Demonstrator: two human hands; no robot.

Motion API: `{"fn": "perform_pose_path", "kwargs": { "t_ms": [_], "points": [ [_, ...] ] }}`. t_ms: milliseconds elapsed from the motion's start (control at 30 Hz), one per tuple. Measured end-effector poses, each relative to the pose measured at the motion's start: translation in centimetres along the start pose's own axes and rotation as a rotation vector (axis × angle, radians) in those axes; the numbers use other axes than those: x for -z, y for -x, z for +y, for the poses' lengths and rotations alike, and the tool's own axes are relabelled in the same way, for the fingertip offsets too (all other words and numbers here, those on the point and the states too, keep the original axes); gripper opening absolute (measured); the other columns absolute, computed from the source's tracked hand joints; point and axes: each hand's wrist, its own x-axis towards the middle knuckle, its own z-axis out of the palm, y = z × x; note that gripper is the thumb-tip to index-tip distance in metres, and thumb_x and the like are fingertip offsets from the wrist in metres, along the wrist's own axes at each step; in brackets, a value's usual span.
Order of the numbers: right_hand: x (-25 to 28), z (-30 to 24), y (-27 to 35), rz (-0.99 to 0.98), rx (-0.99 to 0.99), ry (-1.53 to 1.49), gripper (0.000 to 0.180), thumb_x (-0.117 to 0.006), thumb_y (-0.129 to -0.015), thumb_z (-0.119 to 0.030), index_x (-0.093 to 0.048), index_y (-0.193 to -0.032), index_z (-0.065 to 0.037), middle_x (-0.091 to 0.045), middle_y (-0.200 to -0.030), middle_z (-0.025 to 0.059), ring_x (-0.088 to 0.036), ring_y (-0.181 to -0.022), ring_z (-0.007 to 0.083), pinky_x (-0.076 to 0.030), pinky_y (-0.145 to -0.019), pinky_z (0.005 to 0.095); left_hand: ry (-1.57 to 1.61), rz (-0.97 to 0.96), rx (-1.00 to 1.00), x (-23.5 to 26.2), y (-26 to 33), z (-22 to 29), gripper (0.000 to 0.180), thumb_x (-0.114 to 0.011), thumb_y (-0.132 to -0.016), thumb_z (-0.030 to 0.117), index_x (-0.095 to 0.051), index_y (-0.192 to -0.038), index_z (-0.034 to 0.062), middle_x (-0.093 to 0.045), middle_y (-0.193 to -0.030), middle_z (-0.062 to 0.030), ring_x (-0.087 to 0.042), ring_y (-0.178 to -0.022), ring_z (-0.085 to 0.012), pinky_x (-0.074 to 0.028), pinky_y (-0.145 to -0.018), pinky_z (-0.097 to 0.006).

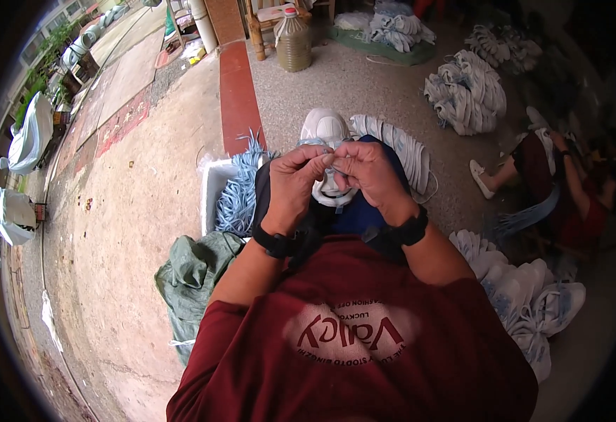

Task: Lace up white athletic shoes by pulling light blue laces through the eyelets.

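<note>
Both hands meet just above the lap: left hand (292, 184) and right hand (365, 172) pinch a pale blue lace (313, 143) at the white shoe (327, 133). Such fine grip may slip, so the lace could pull out of its eyelet.

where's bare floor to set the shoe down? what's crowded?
Free: bare floor left of the white box, and the speckled patch between jug and shoe pile. Crowded: by the right hand, white shoe stack and a seated person.
</note>
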Motion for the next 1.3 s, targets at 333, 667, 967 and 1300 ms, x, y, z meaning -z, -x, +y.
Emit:
{"fn": "perform_pose_path", "kwargs": {
  "t_ms": [333,667,967,1300],
  "points": [
    [0.1,-0.1,0.4,-0.042,-0.072,-0.149,0.014,-0.057,-0.085,-0.01,-0.059,-0.074,-0.002,-0.055,-0.058,0.0029,-0.047,-0.045,0.0032,-0.029,-0.039,0.0147,0.311,-0.12,0.164,0.7,0.1,-0.2,0.014,-0.065,-0.079,0.004,-0.065,-0.092,-0.0006,-0.063,-0.077,-0.0044,-0.053,-0.062,-0.0097,-0.043,-0.059,-0.021],
    [0.5,-0.4,0.6,-0.128,-0.199,-0.137,0.017,-0.058,-0.086,-0.015,-0.06,-0.079,0.001,-0.056,-0.06,0.0038,-0.048,-0.045,0.0046,-0.029,-0.039,0.0151,0.292,-0.178,0.191,1.5,0.1,-0.9,0.011,-0.066,-0.077,0.004,-0.066,-0.088,-0.0005,-0.062,-0.076,-0.0049,-0.053,-0.064,-0.0108,-0.044,-0.06,-0.023],
    [2.7,1.6,-1.4,-0.123,-0.173,-0.033,0.014,-0.055,-0.087,-0.012,-0.059,-0.08,0.0,-0.056,-0.066,0.0023,-0.049,-0.052,0.0058,-0.035,-0.045,0.0179,-0.113,-0.049,-0.037,1.4,0.0,-2.7,0.011,-0.064,-0.081,0.006,-0.064,-0.088,-0.0016,-0.062,-0.073,-0.0042,-0.06,-0.07,-0.0123,-0.046,-0.061,-0.026],
    [-2.0,-17.7,-2.9,0.111,0.842,0.618,0.004,-0.063,-0.081,-0.01,-0.061,-0.083,-0.008,-0.059,-0.075,-0.0014,-0.055,-0.069,0.0056,-0.044,-0.056,0.0207,-1.38,-0.451,-0.521,2.3,0.8,-9.5,0.034,-0.061,-0.073,0.02,-0.06,-0.104,0.006,-0.054,-0.114,-0.0116,-0.048,-0.111,-0.0282,-0.04,-0.093,-0.035]
  ]
}}
